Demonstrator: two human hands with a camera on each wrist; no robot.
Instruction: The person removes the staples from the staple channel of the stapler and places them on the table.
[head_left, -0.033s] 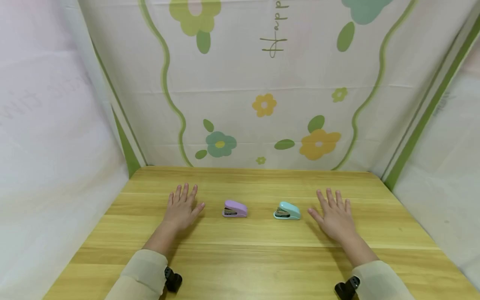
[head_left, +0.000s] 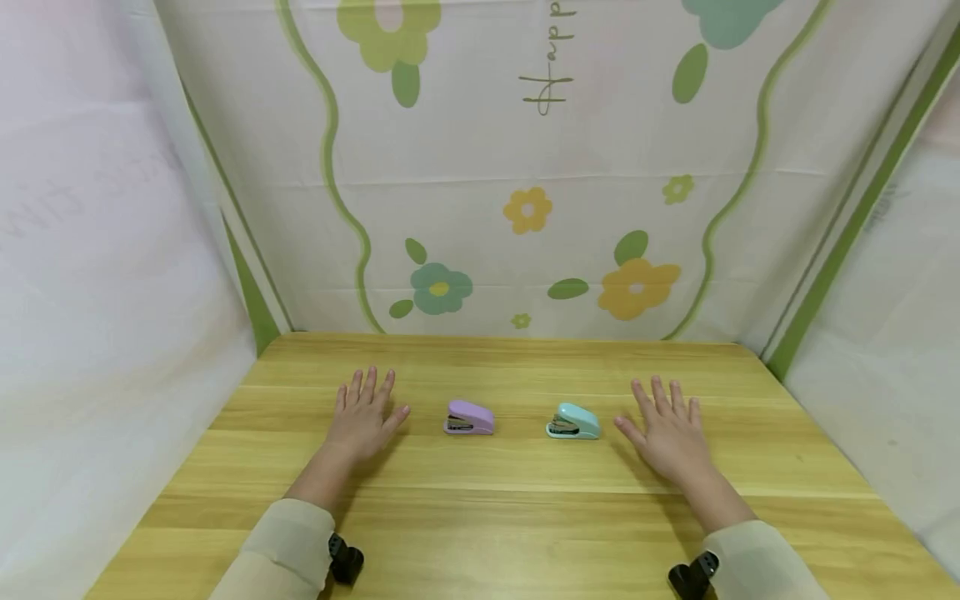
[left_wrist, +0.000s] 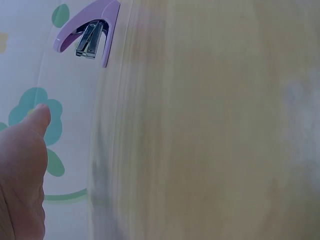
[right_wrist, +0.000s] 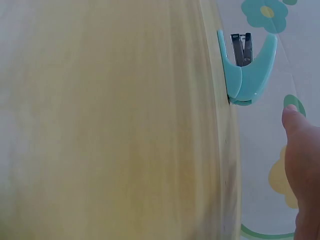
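Two small staplers stand side by side on the wooden table [head_left: 480, 517]. The purple stapler [head_left: 470, 418] is left of centre, and the mint-green stapler [head_left: 573, 422] is to its right. My left hand [head_left: 363, 425] lies left of the purple one, fingers spread and straight, apart from it. On the other side, my right hand [head_left: 671, 433] has its fingers spread just right of the mint-green one, not touching it. Each wrist view shows the nearer stapler, purple [left_wrist: 87, 30] and mint-green [right_wrist: 247, 75], with its metal magazine showing between handle and base.
A white cloth with printed flowers [head_left: 637, 287] hangs behind the table's far edge. More pale cloth [head_left: 112, 292] closes off the left side, and another sheet [head_left: 885, 375] the right. A black wrist device [head_left: 346, 560] sits at the left sleeve, a similar one [head_left: 693, 575] at the right.
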